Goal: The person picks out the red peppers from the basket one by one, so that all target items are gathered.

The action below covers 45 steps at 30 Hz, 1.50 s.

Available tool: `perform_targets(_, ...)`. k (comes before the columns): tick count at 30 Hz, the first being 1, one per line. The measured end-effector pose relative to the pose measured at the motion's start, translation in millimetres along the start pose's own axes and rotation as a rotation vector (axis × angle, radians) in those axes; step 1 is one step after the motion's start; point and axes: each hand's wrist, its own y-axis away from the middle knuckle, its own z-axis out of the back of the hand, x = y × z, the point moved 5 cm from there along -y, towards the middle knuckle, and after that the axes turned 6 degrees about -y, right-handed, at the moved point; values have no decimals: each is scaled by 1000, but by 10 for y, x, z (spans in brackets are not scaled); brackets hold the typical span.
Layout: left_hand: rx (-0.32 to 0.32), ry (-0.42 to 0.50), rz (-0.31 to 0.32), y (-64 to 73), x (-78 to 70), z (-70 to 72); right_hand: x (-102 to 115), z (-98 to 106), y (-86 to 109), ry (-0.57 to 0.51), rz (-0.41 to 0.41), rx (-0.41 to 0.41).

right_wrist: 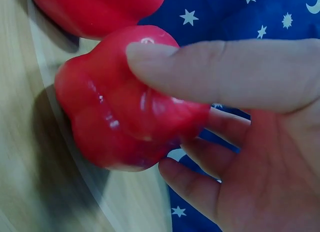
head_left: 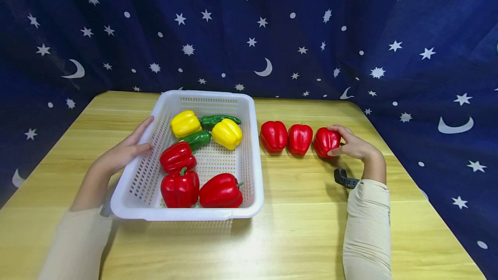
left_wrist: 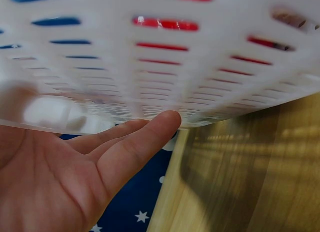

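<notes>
At the left side of a white plastic basket (head_left: 256,176), my left hand (head_left: 126,148) grips the rim, thumb over the edge and fingers along the outside. The left wrist view shows the fingers (left_wrist: 145,142) beneath the slotted wall. My right hand (head_left: 355,144) holds a red bell pepper (head_left: 325,143) at the right end of a row, its thumb lying across the near side in the right wrist view and its fingers partly hidden behind. Two more red bell peppers, one in the middle (head_left: 300,139) and one at the left (head_left: 274,136), stand beside it.
Inside the basket lie two yellow bell peppers (head_left: 227,134), two long green peppers (head_left: 198,140) and three red bell peppers (head_left: 180,188). A black wrist strap (head_left: 344,179) shows at my right wrist. Behind the wooden table (head_left: 295,228) hangs a dark blue star-and-moon cloth (head_left: 218,33).
</notes>
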Motion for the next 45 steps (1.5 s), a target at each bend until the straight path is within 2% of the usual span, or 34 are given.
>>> perform_targets(18, -9, -6, 17, 46, -13, 16, 42, -4, -26, -32, 0, 1)
perform_targets(28, 4, 15, -1, 22, -10, 20, 14, 15, -9, -49, 0, 4)
perform_targets(33, 6, 18, -10, 5, -17, 11, 40, 43, 20, 16, -26, -5)
perform_targets(37, 2, 14, -4, -8, -15, 8, 110, 70, 60, 82, -15, -27)
perform_targets(45, 6, 14, 10, 0, -10, 1, 243, 96, 114, 108, 14, -49)
